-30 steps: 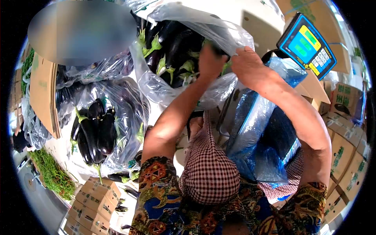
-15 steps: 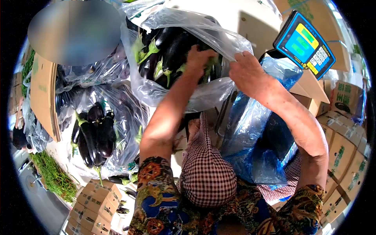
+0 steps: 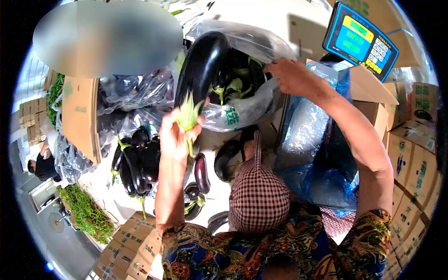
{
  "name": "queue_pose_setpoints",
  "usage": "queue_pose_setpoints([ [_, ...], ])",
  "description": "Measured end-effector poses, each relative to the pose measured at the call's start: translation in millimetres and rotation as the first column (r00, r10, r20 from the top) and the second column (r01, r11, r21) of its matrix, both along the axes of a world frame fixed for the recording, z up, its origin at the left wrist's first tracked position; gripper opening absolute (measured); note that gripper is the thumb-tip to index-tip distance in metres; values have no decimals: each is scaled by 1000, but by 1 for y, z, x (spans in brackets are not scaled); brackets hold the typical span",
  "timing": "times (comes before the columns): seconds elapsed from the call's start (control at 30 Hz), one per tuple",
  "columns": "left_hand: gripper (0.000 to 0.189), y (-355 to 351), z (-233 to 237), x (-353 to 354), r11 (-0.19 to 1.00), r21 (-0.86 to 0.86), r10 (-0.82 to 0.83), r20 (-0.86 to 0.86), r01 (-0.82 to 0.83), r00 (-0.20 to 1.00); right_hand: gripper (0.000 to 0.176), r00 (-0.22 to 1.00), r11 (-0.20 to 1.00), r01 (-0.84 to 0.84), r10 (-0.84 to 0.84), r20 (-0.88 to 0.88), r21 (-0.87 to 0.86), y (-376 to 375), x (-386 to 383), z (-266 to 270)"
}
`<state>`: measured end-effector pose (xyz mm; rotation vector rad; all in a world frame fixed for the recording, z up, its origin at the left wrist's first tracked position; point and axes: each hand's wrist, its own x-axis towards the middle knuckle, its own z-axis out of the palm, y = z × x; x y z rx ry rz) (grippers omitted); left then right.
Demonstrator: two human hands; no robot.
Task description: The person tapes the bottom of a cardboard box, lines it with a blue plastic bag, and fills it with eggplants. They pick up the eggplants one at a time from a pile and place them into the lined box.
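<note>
My left hand is wrapped round the green stem end of a large dark eggplant. The eggplant tilts upward, held above the left side of a clear plastic bag. Inside that bag lie several more eggplants, partly covered by plastic. At the bag's right rim is my right hand, fingers bent and closed on the plastic; the fingertips are partly hidden. Beside my right forearm stands a box lined with blue plastic.
A scale display stands at upper right. A pile of eggplants lies left on plastic, with loose eggplants near my left forearm. Green peppers, cartons and stacked boxes surround the area. A person is far left.
My left hand has come out of the bag toward me and left, now holding a large eggplant. My right hand stays near the bag's right rim, slightly shifted. The view has shifted slightly.
</note>
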<state>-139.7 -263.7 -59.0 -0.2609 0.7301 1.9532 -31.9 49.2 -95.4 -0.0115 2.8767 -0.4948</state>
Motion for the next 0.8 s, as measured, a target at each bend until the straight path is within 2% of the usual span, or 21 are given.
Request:
queue_pose_setpoints([
  [0.03,51,-8,9,8,998,-54,14,-69,-18,998,40,999,951,-12,1,-37,-310,-1,-3,8],
  [0.07,59,-13,19,19,988,-146,32,-162,-56,986,43,994,913,-21,-25,-108,-407,-5,-3,15],
  [0.13,68,-11,49,35,959,-275,-56,-399,-61,915,51,964,812,-62,-102,-245,-580,-26,-3,42],
  [0.17,75,-3,64,44,916,-390,-130,-504,-91,854,55,959,603,21,-238,-154,-798,-38,3,61],
  [0.2,77,2,80,52,888,-453,-214,-563,-82,798,60,941,332,90,-337,-29,-939,-52,9,95],
  [0.23,79,7,84,58,842,-518,-299,-682,-151,667,65,913,28,138,-391,116,-990,-62,11,117],
  [0.27,81,17,93,66,800,-556,-404,-777,-226,482,70,904,-108,2,-425,48,-994,-69,2,100],
  [0.3,83,28,102,75,750,-572,-498,-819,-333,283,68,908,-230,28,-401,121,-973,-69,6,114],
  [0.33,88,35,106,82,736,-520,-593,-804,-433,-43,65,910,-348,53,-369,189,-936,-69,12,129],
  [0.4,94,45,103,89,728,-578,-630,-776,-369,-27,57,874,-422,44,-422,240,-905,-65,19,130],
  [0.43,97,54,113,95,732,-600,-620,-783,-323,49,55,850,-456,47,-449,275,-889,-61,27,135],
  [0.47,98,59,110,93,771,-611,-604,-791,-181,94,53,826,-492,47,-471,311,-869,-57,34,140],
  [0.53,100,68,99,86,802,-586,-597,-779,115,194,47,851,-483,-1,-461,253,-876,-49,55,149],
  [0.57,103,76,102,90,833,-535,-550,-830,138,99,46,866,-480,-26,-450,221,-877,-44,65,151],
  [0.6,104,85,120,98,824,-555,-559,-829,113,3,45,876,-478,-50,-442,191,-877,-39,77,151],
  [0.63,103,92,131,105,800,-576,-593,-801,168,79,41,829,-485,25,-479,289,-874,-35,91,157],
  [0.67,102,97,140,109,773,-594,-629,-762,223,151,37,841,-533,-13,-463,278,-846,-25,99,151],
  [0.7,100,104,146,111,756,-641,-643,-765,129,-35,38,868,-558,-47,-433,243,-829,-16,111,149],
  [0.73,98,111,155,119,747,-645,-648,-761,162,-42,39,895,-577,-84,-403,194,-812,-7,121,150],
  [0.8,94,127,170,143,732,-645,-651,-757,220,-57,46,817,-612,-144,-517,255,-778,3,139,147],
])
